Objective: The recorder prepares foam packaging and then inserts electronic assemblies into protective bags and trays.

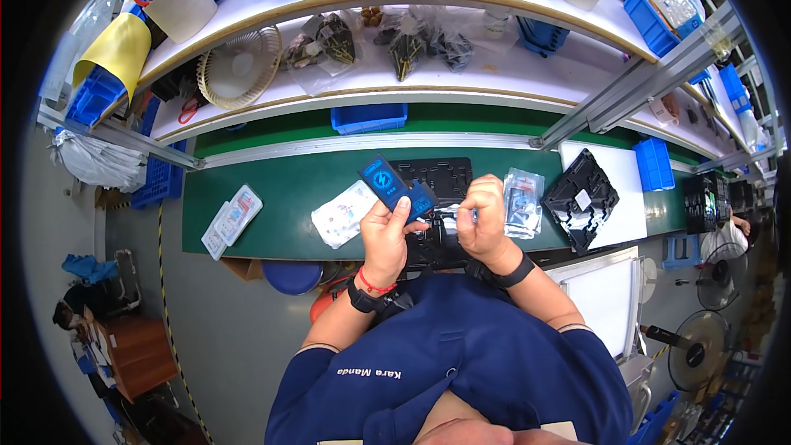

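My left hand [386,239] grips a flat dark piece [384,179] with a notched edge and a blue lightning-bolt symbol, its thumb on top. Just to the right, my right hand [483,218] is closed with the fingers curled together; whatever is in it, if anything, is hidden. Beneath and beyond both hands lies a black moulded tray [449,171] on the green bench, partly covered by them. A clear packet with printed contents [344,214] lies left of my left hand. More clear packets [523,198] lie right of my right hand.
Two packets [235,218] lie at the bench's left. A second black tray [582,200] rests tilted on a white board [628,214] at the right, beside a blue bin [653,165]. Shelves [486,82] with bagged parts span the far side. A fan [696,352] stands at lower right.
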Motion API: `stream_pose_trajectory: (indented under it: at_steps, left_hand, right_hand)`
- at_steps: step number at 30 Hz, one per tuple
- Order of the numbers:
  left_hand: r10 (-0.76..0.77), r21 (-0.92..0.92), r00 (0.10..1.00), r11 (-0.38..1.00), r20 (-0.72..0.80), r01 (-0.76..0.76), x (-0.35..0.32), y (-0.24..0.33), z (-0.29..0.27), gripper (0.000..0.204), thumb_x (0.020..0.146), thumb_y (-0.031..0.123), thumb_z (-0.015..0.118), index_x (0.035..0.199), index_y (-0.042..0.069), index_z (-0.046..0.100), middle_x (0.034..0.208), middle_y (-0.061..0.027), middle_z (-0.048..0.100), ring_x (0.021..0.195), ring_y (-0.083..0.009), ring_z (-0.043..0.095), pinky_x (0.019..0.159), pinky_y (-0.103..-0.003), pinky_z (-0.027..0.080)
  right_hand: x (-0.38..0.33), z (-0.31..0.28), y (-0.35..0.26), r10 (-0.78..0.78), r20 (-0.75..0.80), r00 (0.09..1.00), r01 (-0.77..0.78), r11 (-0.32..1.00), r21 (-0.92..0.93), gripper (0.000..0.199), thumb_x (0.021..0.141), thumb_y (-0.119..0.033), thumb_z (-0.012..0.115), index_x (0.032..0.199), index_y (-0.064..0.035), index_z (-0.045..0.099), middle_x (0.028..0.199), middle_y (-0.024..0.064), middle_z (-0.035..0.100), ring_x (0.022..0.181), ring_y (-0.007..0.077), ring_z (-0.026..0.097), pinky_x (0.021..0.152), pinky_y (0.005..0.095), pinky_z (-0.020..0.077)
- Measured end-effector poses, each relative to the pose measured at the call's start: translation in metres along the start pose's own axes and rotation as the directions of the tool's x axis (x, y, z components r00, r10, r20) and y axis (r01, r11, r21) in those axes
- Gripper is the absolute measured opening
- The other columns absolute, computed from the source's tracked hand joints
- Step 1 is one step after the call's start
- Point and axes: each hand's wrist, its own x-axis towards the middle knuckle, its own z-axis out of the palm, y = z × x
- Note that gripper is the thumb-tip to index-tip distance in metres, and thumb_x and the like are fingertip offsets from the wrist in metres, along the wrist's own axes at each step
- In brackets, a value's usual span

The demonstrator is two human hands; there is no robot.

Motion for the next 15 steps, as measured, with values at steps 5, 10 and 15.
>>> stream_pose_trajectory:
  at_steps: [5,10,15]
  left_hand:
    - [-0.093,0.033,0.996,0.995,0.001,0.092,0.007,-0.004,-0.011,0.017,0.088,0.010,0.052,0.101,0.001,0.056,0.090,-0.0073,0.063,0.075,-0.0142,0.062,0.058,-0.026,0.055]
    - [-0.229,0.268,0.955,0.947,0.186,0.175,0.006,-0.019,-0.023,0.018,0.081,0.003,0.060,0.099,0.002,0.055,0.087,-0.0026,0.060,0.071,-0.0071,0.057,0.056,-0.021,0.052]
    - [-0.336,0.377,0.879,0.904,0.338,0.200,0.003,-0.037,-0.041,0.034,0.079,0.001,0.062,0.110,0.001,0.050,0.088,-0.0033,0.059,0.074,-0.0069,0.056,0.058,-0.021,0.049]
  right_hand:
    - [-0.001,0.002,0.004,0.271,-0.134,0.953,-0.255,0.959,0.121,0.028,0.080,0.000,0.055,0.105,0.0013,0.043,0.092,0.0123,0.048,0.078,0.0210,0.049,0.074,0.0308,0.0411]
    - [0.005,0.013,0.002,0.474,0.176,0.863,-0.505,0.790,0.348,0.093,0.072,-0.004,0.068,0.139,-0.0060,0.004,0.108,0.0146,0.052,0.085,0.0152,0.053,0.076,0.0281,0.0434]
    - [-0.011,0.014,0.006,0.635,0.470,0.614,-0.785,0.432,0.444,0.086,0.075,0.010,0.056,0.141,-0.0138,0.006,0.078,0.0053,0.057,0.070,0.0082,0.056,0.065,0.0217,0.0457]
